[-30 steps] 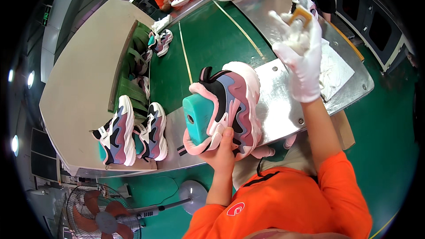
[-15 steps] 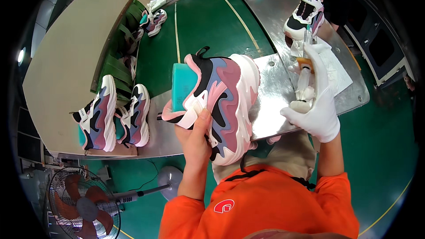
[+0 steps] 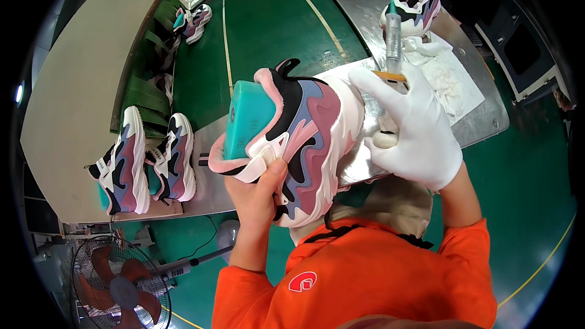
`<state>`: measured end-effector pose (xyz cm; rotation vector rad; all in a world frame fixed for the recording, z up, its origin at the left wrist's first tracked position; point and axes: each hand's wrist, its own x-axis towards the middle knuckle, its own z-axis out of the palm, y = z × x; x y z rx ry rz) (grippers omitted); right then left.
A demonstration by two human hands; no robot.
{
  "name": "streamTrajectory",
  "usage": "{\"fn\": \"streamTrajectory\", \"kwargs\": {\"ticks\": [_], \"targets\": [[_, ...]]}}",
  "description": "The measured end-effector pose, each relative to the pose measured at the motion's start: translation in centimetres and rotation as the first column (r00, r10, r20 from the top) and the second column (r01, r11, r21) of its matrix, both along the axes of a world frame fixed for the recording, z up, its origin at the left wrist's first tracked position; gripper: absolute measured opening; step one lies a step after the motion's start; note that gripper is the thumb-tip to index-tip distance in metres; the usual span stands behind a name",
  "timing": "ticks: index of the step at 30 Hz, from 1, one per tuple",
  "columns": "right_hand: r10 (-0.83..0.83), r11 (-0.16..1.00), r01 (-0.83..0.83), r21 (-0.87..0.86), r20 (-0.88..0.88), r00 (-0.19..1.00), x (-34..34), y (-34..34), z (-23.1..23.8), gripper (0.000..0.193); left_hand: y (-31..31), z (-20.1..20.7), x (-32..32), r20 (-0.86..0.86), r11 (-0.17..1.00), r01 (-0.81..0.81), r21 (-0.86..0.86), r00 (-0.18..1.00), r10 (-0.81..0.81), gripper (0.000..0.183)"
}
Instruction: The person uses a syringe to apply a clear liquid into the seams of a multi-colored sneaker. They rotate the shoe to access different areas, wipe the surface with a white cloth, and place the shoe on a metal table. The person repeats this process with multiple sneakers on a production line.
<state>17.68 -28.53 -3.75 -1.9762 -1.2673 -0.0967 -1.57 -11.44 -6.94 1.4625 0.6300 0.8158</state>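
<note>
My bare left hand (image 3: 253,198) is closed around the heel-strap side of a chunky sneaker (image 3: 311,116), thumb on its white strap. The sneaker is pink, mauve, blue, black and white, and its thick sole faces right. A teal last (image 3: 248,120) fills its opening. My right hand (image 3: 426,137), in a white glove, grips a clear syringe (image 3: 393,36) just right of the sneaker. The syringe points away from me, with a green tip (image 3: 392,6) and an orange flange at the fingers. Its plunger end shows near the thumb.
Two matching sneakers (image 3: 125,164) stand at the left on the bench edge. A green conveyor belt (image 3: 274,30) runs ahead, with another sneaker (image 3: 195,23) beside it. At the right, a sneaker (image 3: 417,0) and white cloth (image 3: 442,76) sit on the metal table. A fan (image 3: 125,289) stands lower left.
My gloved hand has moved left with the syringe, closer to the sneaker, and the syringe barrel now shows clearly. The held sneaker has shifted slightly left and tilted.
</note>
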Motion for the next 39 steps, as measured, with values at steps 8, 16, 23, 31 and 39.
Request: {"fn": "streamTrajectory", "kwargs": {"ticks": [8, 16, 23, 31, 39], "targets": [[0.048, 0.995, -0.075, 0.072, 0.321, 0.946, -1.0, 0.9, -0.2, 0.063, -0.8, 0.7, 0.1, -0.005, 0.991, -0.058, 0.12, 0.998, 0.059, 0.05], [0.022, 0.986, -0.022, 0.165, 0.003, 1.0, -1.9, -1.2, -0.1, 0.067, -0.5, 0.6, 0.4, 0.084, 0.995, -0.089, 0.045, 0.993, 0.085, 0.051], [-0.04, 0.92, 0.127, 0.37, -0.233, 0.972, -0.8, -1.2, -5.1, 0.07, 0.2, -0.7, -0.6, 0.168, 0.993, -0.111, -0.029, 0.979, 0.115, 0.061], [0.04, 0.913, 0.178, 0.368, -0.514, 0.857, 1.6, -3.5, -10.0, 0.092, 1.6, -1.6, -2.1, 0.155, 0.996, -0.062, 0.071, 0.987, 0.05, 0.081], [-0.047, 0.937, 0.295, 0.188, -0.768, 0.638, 2.4, -5.4, -8.9, 0.097, 2.0, 0.2, -0.9, 0.114, 0.997, -0.012, 0.077, 0.993, 0.003, 0.08]]}}
